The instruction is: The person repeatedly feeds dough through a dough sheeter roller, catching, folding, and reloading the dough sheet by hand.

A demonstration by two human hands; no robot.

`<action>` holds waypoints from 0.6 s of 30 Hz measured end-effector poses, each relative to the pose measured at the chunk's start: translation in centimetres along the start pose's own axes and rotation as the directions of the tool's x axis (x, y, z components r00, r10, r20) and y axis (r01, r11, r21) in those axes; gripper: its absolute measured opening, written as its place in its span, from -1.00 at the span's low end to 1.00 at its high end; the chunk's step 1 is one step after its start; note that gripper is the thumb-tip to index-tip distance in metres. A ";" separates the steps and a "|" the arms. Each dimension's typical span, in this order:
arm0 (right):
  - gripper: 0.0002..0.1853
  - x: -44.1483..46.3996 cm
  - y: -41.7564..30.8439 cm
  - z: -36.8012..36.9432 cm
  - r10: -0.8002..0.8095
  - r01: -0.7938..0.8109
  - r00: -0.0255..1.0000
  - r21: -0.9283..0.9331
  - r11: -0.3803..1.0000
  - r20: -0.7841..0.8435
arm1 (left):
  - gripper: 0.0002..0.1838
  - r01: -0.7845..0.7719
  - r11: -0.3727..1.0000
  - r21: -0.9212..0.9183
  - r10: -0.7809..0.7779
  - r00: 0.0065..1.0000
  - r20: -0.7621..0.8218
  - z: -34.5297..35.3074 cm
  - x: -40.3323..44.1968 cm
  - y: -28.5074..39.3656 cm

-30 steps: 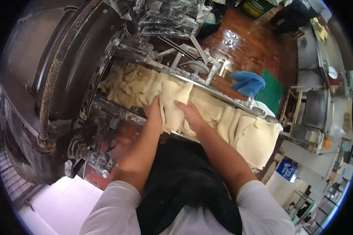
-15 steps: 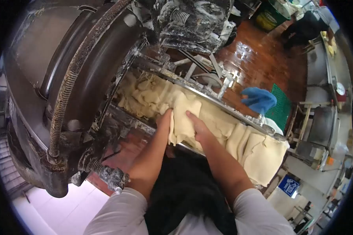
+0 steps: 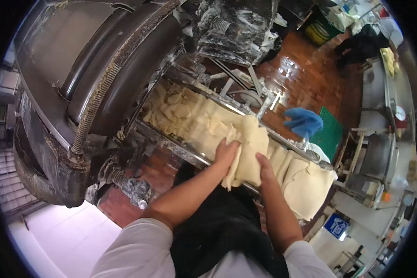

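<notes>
A folded slab of pale dough (image 3: 251, 155) is gripped between my two hands over a long metal tray (image 3: 190, 155). My left hand (image 3: 226, 154) holds its left side, and my right hand (image 3: 265, 170) presses on its right side. The far fingertips of both hands are hidden by the dough. Rough, torn dough (image 3: 176, 111) lies in the tray to the left, near the machine. Folded dough (image 3: 309, 188) rests at the tray's right end, just beyond the held slab.
A large floury machine with dark rollers (image 3: 139, 60) stands at the left. Beyond the tray are a blue cloth (image 3: 304, 121), a green mat (image 3: 327, 132) and a green bucket (image 3: 320, 28). Another person (image 3: 362, 42) stands at the far upper right.
Both hands have moved to the right along the tray with the folded slab. More dough shows to the left of it, and the slab now overlaps the spot before the right-end folds.
</notes>
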State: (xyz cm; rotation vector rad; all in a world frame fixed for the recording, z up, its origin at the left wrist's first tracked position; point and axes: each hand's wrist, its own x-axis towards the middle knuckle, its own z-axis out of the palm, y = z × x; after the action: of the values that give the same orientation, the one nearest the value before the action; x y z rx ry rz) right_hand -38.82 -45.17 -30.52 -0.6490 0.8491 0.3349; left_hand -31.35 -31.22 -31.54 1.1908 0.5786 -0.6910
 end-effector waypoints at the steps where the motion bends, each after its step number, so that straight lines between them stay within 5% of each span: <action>1: -0.37 -1.1 -0.5 -0.9 0.003 -0.003 1.000 -0.005 1.000 -0.003 | -0.51 -0.028 1.000 0.013 0.028 1.000 0.006 0.5 -0.3 -1.5; 10: -0.35 -4.2 0.3 -5.1 -0.078 0.069 0.992 -0.085 0.994 -0.100 | -0.52 -0.005 0.980 0.197 -0.014 0.995 0.097 2.5 -2.9 -3.5; 18: -0.23 -10.8 -3.7 -4.2 -0.239 0.220 0.968 -0.203 0.954 -0.077 | -0.59 -0.092 0.994 0.061 0.073 0.965 0.254 6.3 -6.7 -3.6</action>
State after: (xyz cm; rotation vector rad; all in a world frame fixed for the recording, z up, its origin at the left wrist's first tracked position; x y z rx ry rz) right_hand -46.12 -50.89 -22.69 -0.9435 0.8333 0.1751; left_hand -38.20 -36.89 -27.25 1.1658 0.2921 -0.7829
